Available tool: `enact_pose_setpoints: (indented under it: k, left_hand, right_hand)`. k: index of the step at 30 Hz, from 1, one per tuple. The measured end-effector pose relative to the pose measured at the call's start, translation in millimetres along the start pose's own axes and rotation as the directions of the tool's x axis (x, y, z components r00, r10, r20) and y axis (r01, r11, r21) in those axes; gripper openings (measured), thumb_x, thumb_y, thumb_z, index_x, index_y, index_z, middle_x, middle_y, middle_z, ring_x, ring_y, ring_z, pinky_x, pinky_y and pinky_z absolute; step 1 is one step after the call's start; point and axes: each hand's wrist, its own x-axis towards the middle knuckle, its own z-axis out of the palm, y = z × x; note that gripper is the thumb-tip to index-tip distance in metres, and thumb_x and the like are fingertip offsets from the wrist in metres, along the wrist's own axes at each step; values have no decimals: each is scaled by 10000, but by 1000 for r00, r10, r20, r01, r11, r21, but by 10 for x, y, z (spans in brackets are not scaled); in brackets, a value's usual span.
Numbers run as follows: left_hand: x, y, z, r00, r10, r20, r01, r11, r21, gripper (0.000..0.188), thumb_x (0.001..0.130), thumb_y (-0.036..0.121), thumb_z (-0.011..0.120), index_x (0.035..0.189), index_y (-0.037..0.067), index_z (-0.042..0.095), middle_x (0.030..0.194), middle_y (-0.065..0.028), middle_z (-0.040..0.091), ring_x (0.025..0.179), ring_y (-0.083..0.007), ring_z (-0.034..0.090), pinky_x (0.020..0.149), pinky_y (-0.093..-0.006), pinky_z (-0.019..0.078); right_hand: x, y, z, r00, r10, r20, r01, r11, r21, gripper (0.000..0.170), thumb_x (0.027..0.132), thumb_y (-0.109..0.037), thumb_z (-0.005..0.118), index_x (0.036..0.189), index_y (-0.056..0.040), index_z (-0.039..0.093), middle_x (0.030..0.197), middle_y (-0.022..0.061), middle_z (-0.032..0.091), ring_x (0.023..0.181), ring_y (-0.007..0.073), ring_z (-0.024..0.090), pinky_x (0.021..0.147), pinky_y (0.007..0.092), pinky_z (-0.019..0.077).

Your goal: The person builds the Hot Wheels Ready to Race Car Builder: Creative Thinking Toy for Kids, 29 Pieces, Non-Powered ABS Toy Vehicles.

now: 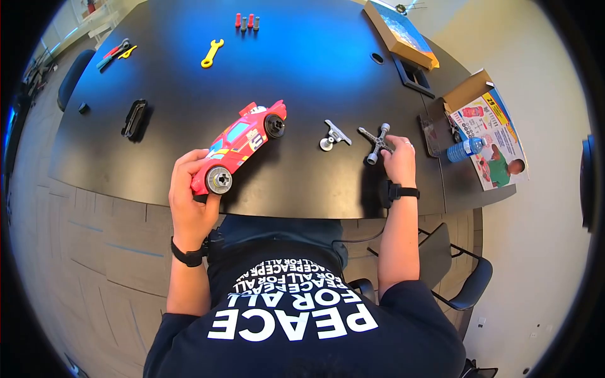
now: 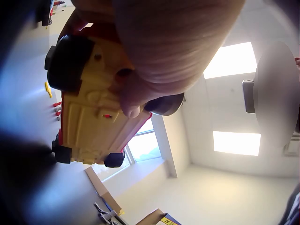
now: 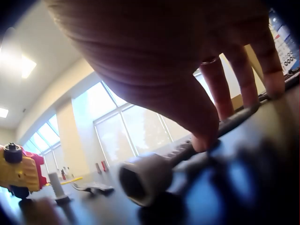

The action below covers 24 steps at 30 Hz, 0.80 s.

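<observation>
My left hand point(image 1: 191, 205) grips the rear of a red toy car point(image 1: 242, 142), held up over the near part of the table with its nose angled away to the right. In the left wrist view the thumb presses on the car's yellow underside point(image 2: 89, 124). Grey hubs show in the black wheels. On the right, my right hand point(image 1: 401, 164) pinches a grey cross-shaped lug wrench point(image 1: 379, 145) at one arm, low over the tabletop. A hexagonal socket end point(image 3: 147, 180) faces the right wrist camera. Between the hands lie a grey T-shaped part point(image 1: 338, 133) and a small light-grey peg point(image 1: 326, 145).
Farther off on the black table point(image 1: 296, 82) are a yellow wrench point(image 1: 213, 53), several red and grey bolts point(image 1: 244, 24), and small tools point(image 1: 113, 55). A black tray-like part point(image 1: 134, 118) lies left. Rightward stand a water bottle point(image 1: 465, 150), printed toy box point(image 1: 498, 120) and open carton point(image 1: 394, 47).
</observation>
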Motion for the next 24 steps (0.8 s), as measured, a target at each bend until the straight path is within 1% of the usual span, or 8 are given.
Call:
enact_pose_setpoints:
  k: [4, 5, 8, 10, 11, 13, 16, 24]
  left_hand:
    - [6, 46, -24, 1000, 1, -12, -1, 1000, 15, 422, 874, -33, 833, 1264, 29, 682, 1392, -178, 711, 1255, -327, 701, 1072, -417, 541]
    - [12, 72, -30, 999, 19, -26, -19, 1000, 15, 451, 836, -62, 829, 1256, 31, 694, 1365, -181, 722, 1234, -352, 708, 1055, -428, 554]
    - [8, 91, -55, 998, 34, -59, -31, 999, 39, 497, 785, -87, 830, 1252, 37, 715, 1338, -185, 738, 1213, -382, 713, 1036, -441, 567]
    - [5, 89, -51, 996, 61, -62, -59, 997, 40, 532, 761, -80, 844, 1265, 46, 734, 1340, -178, 747, 1203, -387, 708, 1026, -451, 570]
    - [2, 106, -56, 997, 59, -57, -56, 997, 50, 532, 761, -80, 844, 1265, 46, 734, 1340, -178, 747, 1203, -387, 708, 1026, -451, 570]
    - [8, 125, -47, 996, 79, -42, -76, 995, 70, 552, 753, -77, 850, 1278, 47, 734, 1338, -169, 750, 1194, -385, 707, 1017, -454, 570]
    - [5, 153, -56, 994, 105, -32, -101, 991, 93, 562, 737, -74, 861, 1272, 47, 740, 1333, -160, 750, 1182, -385, 704, 1003, -454, 571]
    - [14, 229, -88, 991, 135, -19, -132, 983, 124, 553, 738, -48, 878, 1268, 41, 746, 1312, -151, 750, 1161, -384, 700, 990, -454, 568]
  right_hand:
    - [58, 283, 46, 992, 56, 114, -66, 994, 88, 251, 837, -43, 882, 1086, -33, 845, 1039, 198, 777, 969, 405, 740, 919, 473, 593]
    - [64, 323, 57, 998, -2, 60, -10, 979, 203, 256, 851, -58, 907, 1093, -12, 839, 976, 168, 777, 811, 312, 751, 767, 402, 610]
    - [51, -488, -396, 991, 83, 109, -124, 882, 455, 229, 884, -17, 901, 1101, 4, 833, 961, 122, 770, 749, 193, 726, 685, 324, 592]
    - [-52, -1023, -641, 994, -104, 18, 54, 642, 765, 184, 917, 57, 860, 1094, 16, 831, 955, 94, 762, 750, 123, 700, 671, 281, 587]
    - [-132, -1260, -763, 987, -160, 7, 90, 590, 802, 224, 892, 97, 860, 1096, 8, 829, 974, 108, 772, 785, 156, 727, 696, 289, 603]
    - [-193, -1599, -916, 886, -429, -174, 414, 566, 713, 260, 859, 79, 891, 1097, -1, 822, 986, 107, 777, 805, 190, 741, 706, 299, 600]
    - [-223, -1958, -1104, 779, -580, -238, 565, 485, 668, 275, 825, 78, 906, 1069, -8, 813, 983, 103, 774, 823, 226, 742, 712, 328, 592]
    - [-249, -2154, -1199, 667, -688, -285, 700, 449, 555, 277, 782, 98, 857, 1039, 9, 807, 979, 93, 748, 813, 248, 707, 704, 347, 568]
